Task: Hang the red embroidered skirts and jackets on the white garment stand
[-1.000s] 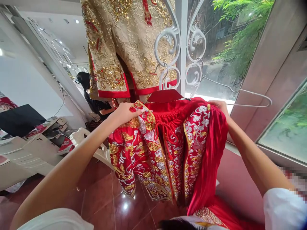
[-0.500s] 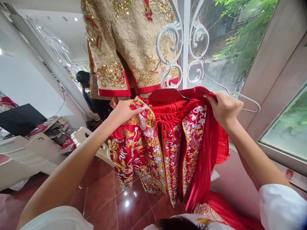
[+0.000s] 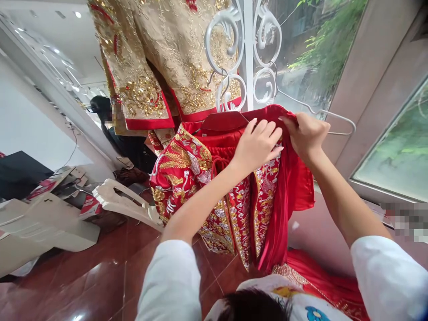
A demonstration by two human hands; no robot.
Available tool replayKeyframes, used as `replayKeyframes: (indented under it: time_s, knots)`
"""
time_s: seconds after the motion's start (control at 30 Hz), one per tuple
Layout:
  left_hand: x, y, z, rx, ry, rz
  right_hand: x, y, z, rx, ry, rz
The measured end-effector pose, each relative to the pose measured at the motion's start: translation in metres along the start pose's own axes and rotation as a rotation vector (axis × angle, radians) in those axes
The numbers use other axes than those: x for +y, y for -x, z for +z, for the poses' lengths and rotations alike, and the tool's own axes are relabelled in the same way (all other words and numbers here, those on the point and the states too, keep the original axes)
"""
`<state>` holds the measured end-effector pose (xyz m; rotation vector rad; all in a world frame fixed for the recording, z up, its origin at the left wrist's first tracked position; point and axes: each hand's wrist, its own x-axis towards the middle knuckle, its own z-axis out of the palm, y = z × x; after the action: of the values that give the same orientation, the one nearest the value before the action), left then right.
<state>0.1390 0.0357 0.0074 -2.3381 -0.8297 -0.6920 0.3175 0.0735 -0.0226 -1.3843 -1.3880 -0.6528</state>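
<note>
A red garment [image 3: 187, 178] with gold and silver embroidery hangs on a red hanger [image 3: 224, 121] from a white scrolled metal stand [image 3: 245, 49]. My right hand [image 3: 306, 133] pinches the garment's red top edge at its right side. My left hand [image 3: 257, 145] lies on the same waistband just left of it, fingers curled over the cloth. A gold beaded garment [image 3: 160, 58] with red trim hangs above and behind.
An empty wire hanger [image 3: 329, 122] sticks out to the right by the window [image 3: 397, 147]. A white plastic chair [image 3: 123, 203] and white furniture stand at left on the glossy red tiled floor [image 3: 100, 276]. Another person in black sits behind the garments.
My left hand has let go of the embroidered left edge and moved right to the waistband beside my right hand. My right hand has risen a little with the red edge.
</note>
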Motion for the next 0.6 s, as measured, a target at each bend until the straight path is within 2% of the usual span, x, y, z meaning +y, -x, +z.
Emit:
replayKeyframes:
  time_s: [0.1,0.27,0.37,0.47,0.6]
  knots:
    - [0.010,-0.022,0.017,0.015,-0.005,-0.015,0.002,-0.006,-0.008,-0.038,0.008,-0.041]
    - [0.009,-0.019,0.024,0.042,-0.032,-0.040,-0.007,-0.038,-0.028,-0.081,0.057,-0.089]
    - [0.020,-0.021,0.033,0.029,-0.022,-0.149,-0.022,-0.051,-0.042,-0.149,0.155,-0.101]
    - [0.030,-0.028,0.040,0.004,-0.010,-0.245,-0.036,-0.038,-0.050,-0.150,0.185,-0.117]
    - [0.032,-0.025,0.041,0.005,0.070,-0.229,-0.047,0.008,-0.046,-0.097,0.067,-0.163]
